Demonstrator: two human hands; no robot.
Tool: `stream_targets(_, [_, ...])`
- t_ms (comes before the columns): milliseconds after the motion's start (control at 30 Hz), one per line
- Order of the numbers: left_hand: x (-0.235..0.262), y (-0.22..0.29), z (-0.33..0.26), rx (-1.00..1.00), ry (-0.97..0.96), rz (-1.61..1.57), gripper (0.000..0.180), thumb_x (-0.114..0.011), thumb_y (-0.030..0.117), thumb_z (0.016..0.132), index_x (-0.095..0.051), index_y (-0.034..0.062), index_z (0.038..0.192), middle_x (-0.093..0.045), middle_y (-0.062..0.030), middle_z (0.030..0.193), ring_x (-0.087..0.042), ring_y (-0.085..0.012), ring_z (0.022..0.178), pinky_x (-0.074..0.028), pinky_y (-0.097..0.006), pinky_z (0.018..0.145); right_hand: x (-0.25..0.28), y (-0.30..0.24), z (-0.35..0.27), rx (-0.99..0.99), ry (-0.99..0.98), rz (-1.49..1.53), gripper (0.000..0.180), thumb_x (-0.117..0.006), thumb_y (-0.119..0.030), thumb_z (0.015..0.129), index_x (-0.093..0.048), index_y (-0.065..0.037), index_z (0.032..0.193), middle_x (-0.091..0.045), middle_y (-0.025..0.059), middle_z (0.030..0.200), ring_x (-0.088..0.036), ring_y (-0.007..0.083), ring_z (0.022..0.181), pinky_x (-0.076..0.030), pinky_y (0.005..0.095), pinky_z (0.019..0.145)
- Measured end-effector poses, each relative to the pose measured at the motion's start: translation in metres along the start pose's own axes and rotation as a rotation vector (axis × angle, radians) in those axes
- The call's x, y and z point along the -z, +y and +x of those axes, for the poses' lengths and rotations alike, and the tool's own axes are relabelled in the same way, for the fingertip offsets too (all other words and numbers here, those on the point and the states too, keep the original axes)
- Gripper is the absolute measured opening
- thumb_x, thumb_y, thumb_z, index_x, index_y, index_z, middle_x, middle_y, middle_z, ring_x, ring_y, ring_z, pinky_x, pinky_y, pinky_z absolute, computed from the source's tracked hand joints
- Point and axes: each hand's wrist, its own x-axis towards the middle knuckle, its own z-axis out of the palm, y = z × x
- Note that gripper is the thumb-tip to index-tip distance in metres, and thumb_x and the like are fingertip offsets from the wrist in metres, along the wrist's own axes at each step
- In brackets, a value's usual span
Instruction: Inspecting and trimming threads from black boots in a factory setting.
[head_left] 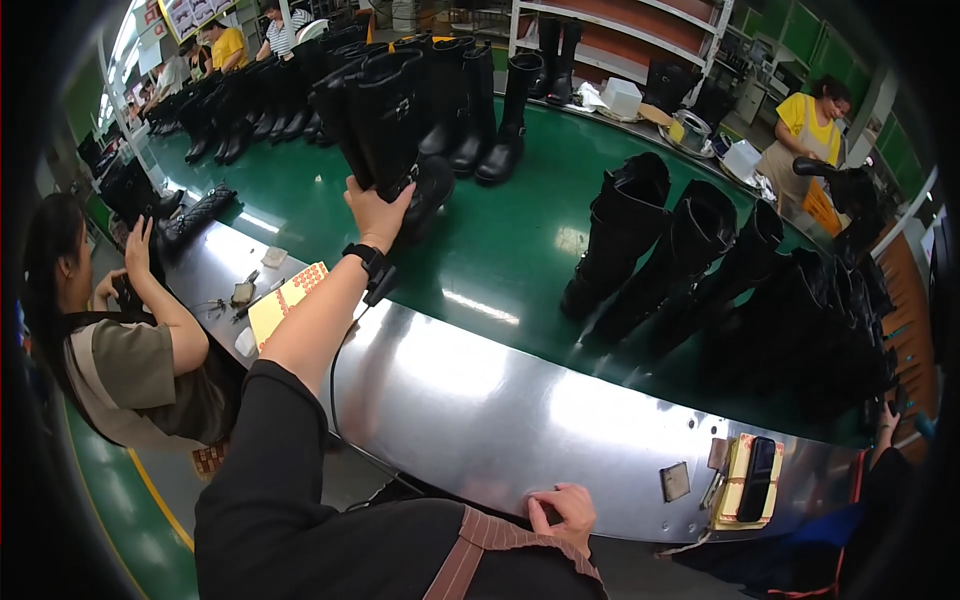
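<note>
My left arm reaches out over the green work surface (480, 270). At its end, my left hand (378, 212) is closed round the ankle of a tall black boot (383, 125) with a buckle strap. The boot stands tilted, its toe pointing right. A black watch (372, 262) sits on my left wrist. Close to my body, my right hand (566, 515) rests at the near edge of the metal tabletop (440, 390). Its fingers are curled in and nothing shows in them.
Black boots (500, 130) stand in rows behind, and several more boots (620, 230) at right. A sticker sheet (285, 300) lies beside my left forearm. A phone (757, 480) rests on yellow sheets at right. Co-workers: one person (130, 350) at left, another (805, 135) far right.
</note>
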Motion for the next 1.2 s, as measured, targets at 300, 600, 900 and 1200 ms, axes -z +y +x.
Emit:
stream_targets(300, [0.017, 0.000, -0.008, 0.256, -0.473, 0.317, 0.076, -0.084, 0.042, 0.070, -0.057, 0.0049, 0.130, -0.030, -0.0247, 0.143, -0.040, -0.0437, 0.125, -0.040, -0.049, 0.105, 0.006, -0.005, 0.003, 0.008, -0.018, 0.033, 0.007, -0.074, -0.006, 0.072, -0.070, -0.009, 0.076, -0.062, 0.0039, 0.063, -0.061, 0.0239, 0.061, -0.053, 0.0370, 0.074])
stream_targets(600, [0.043, 0.186, -0.108, -0.421, -0.658, -0.217, 0.066, -0.083, 0.045, 0.072, -0.059, 0.0198, 0.128, -0.017, -0.0381, 0.151, -0.018, -0.0550, 0.141, -0.020, -0.058, 0.115, 0.012, -0.014, -0.002, -0.041, -0.035, 0.122, 0.005, -0.073, -0.006, 0.074, -0.069, -0.007, 0.077, -0.064, 0.0063, 0.070, -0.061, 0.0247, 0.065, -0.047, 0.0338, 0.063])
stream_targets(900, [-0.045, 0.302, -0.148, -0.030, -0.706, -0.325, 0.057, -0.081, 0.040, 0.073, -0.066, 0.0103, 0.119, -0.030, -0.0264, 0.141, -0.036, -0.0487, 0.130, -0.035, -0.056, 0.105, 0.013, -0.013, -0.011, -0.183, 0.059, 0.161, 0.005, -0.073, -0.005, 0.077, -0.071, -0.005, 0.081, -0.068, 0.0074, 0.074, -0.062, 0.0225, 0.064, -0.048, 0.0317, 0.060])
stream_targets(1200, [0.121, 0.276, -0.145, -0.437, -0.468, -0.338, 0.033, -0.077, 0.036, 0.077, -0.075, 0.0073, 0.092, -0.056, -0.0194, 0.109, -0.064, -0.0366, 0.086, -0.055, -0.042, 0.072, 0.036, -0.039, 0.023, -0.107, 0.136, 0.030, 0.116, -0.088, -0.030, 0.067, -0.016, 0.005, 0.152, -0.038, 0.0260, 0.143, -0.041, 0.0387, 0.131, -0.033, 0.0444, 0.110])
